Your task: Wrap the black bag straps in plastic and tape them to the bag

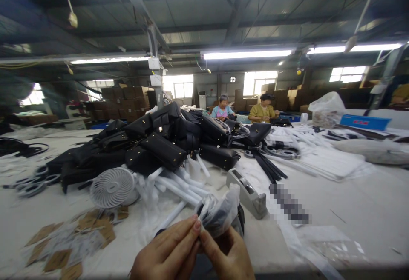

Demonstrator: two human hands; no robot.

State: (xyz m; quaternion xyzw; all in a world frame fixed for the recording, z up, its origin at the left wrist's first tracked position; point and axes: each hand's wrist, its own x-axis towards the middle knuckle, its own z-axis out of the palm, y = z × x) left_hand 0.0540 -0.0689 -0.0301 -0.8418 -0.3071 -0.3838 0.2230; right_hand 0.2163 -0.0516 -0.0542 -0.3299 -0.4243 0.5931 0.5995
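At the table's near edge, my left hand pinches one end of a translucent plastic wrapping between thumb and fingers. Something dark shows through the plastic, but its kind is unclear. My right hand is closed round the lower side of the same wrapping, its thumb close to the left fingertips. Part of a black item shows just behind the wrapping, mostly hidden. A grey tape dispenser stands just beyond, to the right. White wrapped tubes lie behind my hands.
A large heap of black bags fills the middle of the table. To the left are a small white fan and brown cards. Black straps and white sheets lie right. Two people sit beyond the heap.
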